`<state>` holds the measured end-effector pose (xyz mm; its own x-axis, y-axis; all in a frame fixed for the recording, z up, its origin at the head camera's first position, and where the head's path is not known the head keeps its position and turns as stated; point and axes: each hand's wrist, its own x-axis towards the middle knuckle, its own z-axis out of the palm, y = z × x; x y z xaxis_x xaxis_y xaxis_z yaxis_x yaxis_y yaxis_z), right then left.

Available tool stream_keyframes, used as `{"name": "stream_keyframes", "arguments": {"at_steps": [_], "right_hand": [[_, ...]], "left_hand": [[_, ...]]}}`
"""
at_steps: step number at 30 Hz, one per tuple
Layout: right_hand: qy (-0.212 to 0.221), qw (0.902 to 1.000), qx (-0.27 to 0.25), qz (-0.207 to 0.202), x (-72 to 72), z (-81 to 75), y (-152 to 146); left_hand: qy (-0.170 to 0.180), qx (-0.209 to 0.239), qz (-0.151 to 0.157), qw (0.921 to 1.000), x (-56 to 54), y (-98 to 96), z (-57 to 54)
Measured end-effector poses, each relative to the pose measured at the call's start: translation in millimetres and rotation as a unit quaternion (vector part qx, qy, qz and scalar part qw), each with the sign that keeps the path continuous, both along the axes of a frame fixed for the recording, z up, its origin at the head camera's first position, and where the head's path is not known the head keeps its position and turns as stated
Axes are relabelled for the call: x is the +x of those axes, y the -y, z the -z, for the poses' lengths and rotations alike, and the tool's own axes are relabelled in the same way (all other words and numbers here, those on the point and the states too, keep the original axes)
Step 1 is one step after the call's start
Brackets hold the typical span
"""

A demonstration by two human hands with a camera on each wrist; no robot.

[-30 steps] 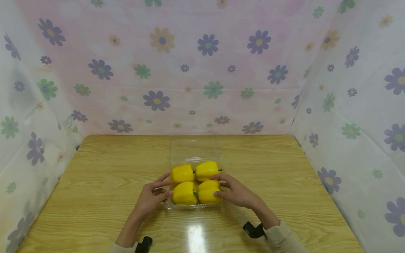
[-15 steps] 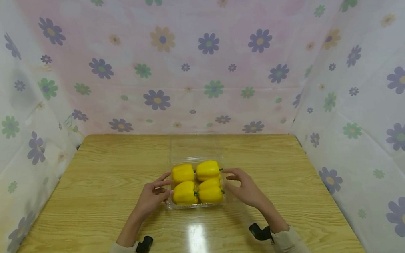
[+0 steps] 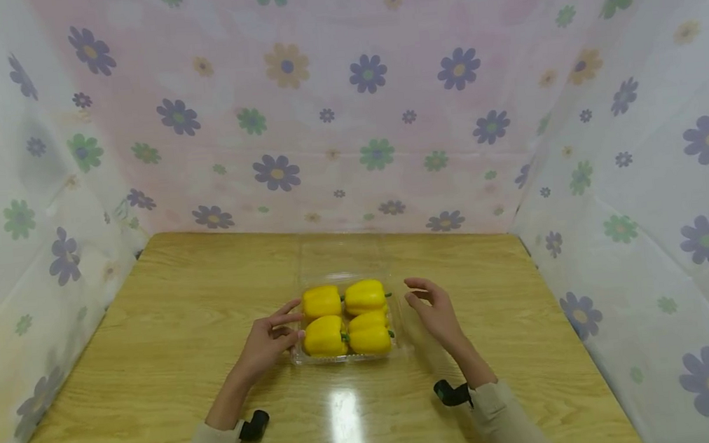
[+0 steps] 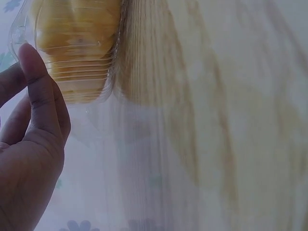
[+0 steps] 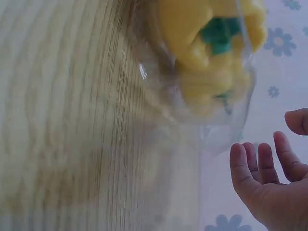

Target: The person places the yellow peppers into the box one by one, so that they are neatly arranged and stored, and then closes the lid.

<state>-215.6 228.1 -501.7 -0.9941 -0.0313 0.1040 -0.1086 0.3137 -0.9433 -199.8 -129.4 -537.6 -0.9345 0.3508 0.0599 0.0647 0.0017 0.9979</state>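
Several yellow bell peppers with green stems lie in two rows in a clear plastic clamshell box. Its lid is folded back toward the wall. My left hand holds the left rim of the box, thumb and fingers at the edge. In the left wrist view the thumb of that hand lies against the clear rim beside the ribbed wall. To the right of the box is my right hand, apart from it with loosely bent fingers and nothing in them. The right wrist view shows green stems through the plastic.
The box stands on a wood-grain table. Flower-printed cloth encloses the back and both sides. A black wrist device is worn at the left cuff, another black device at the right.
My right hand has let go of the front right pepper and drawn away to the right, out past the box edge. The left hand stays at the left rim.
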Motion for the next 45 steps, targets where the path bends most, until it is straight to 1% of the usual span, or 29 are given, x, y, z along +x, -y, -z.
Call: {"name": "stream_keyframes", "arguments": {"at_steps": [3,6,9,12,14,17,21,24,27,36,42,45], "right_hand": [[0.007,1.0,0.003,-0.003,-15.9,3.4,-3],[0.023,0.9996,0.009,-0.015,-29.0,6.0,-4],[0.056,0.9976,-0.015,-0.039,-39.9,9.3,-3],[0.092,0.9925,-0.044,-0.067,-47.9,13.6,-1],[0.109,0.9887,-0.061,-0.084,-50.8,16.2,0],[0.113,0.986,-0.064,-0.105,-53.8,18.7,1],[0.111,0.9861,-0.065,-0.105,-59.1,21.1,0],[0.119,0.9851,-0.076,-0.098,-63.6,22.3,0],[0.125,0.9832,-0.085,-0.103,-67.9,23.1,-1],[0.113,0.9804,-0.098,-0.128,-75.5,19.4,2],[0.111,0.9775,-0.117,-0.136,-79.4,13.7,1],[0.104,0.9782,-0.118,-0.136,-81.8,10.7,1]], "left_hand": [[0.0,0.0,-0.001,1.0,-0.9,-0.5,-1.7],[-0.001,-0.001,-0.001,1.0,-1.1,-0.4,-2.7],[-0.002,0.001,0.0,1.0,-0.5,-0.4,-3.6],[-0.003,0.001,0.003,1.0,0.3,-0.6,-3.4],[-0.002,0.0,0.005,1.0,0.3,-0.8,-2.4],[-0.001,-0.002,0.007,1.0,-0.2,-1.1,-0.3],[0.001,-0.007,0.005,1.0,-0.8,-1.6,2.3],[0.003,-0.01,0.003,0.9999,-0.6,-2.3,3.0],[0.006,-0.012,0.001,0.9999,0.2,-3.1,2.4],[-0.001,-0.015,-0.007,0.9999,0.9,-2.2,1.4],[-0.004,-0.016,-0.008,0.9998,0.8,-0.7,0.1],[-0.002,-0.014,-0.008,0.9999,1.2,-0.5,-2.1]]}}
